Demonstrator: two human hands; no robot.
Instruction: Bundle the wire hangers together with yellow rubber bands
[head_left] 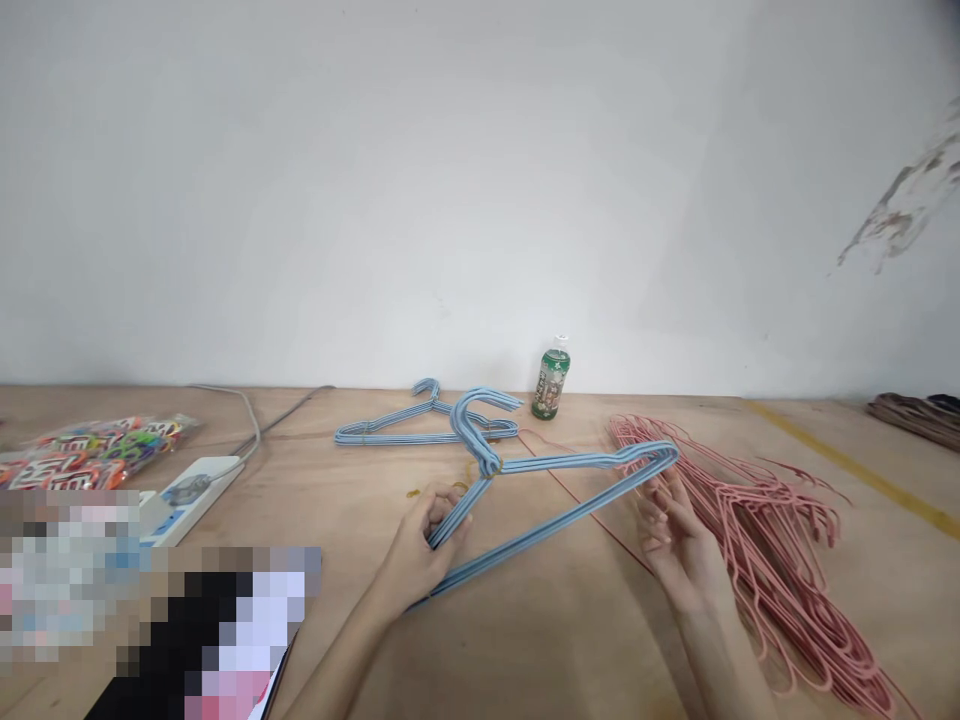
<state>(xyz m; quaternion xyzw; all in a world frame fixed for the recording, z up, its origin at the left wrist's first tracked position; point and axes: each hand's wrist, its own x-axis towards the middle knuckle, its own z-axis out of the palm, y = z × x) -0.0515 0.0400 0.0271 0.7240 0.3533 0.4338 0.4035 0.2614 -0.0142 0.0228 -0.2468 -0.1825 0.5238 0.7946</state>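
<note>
A bundle of blue wire hangers [562,505] is held up above the table, its hooks toward the wall. My left hand [429,540] is closed around its left arm, below the neck. At the bundle's right corner, my right hand [679,540] has its fingers bent in against the underside; whether something small is also between them cannot be made out. A yellowish rubber band [491,470] circles the neck. Behind lies a second bundle of blue hangers [390,438], flat on the table. Small rubber bands [413,493] lie near my left hand.
Tangled pink wire hangers [780,560] cover the table's right side. A green-labelled bottle [551,380] stands by the wall. On the left are a power strip [196,495] with a grey cable, colourful plastic packets [97,450] and a pixelated device. Dark hangers [915,418] lie far right.
</note>
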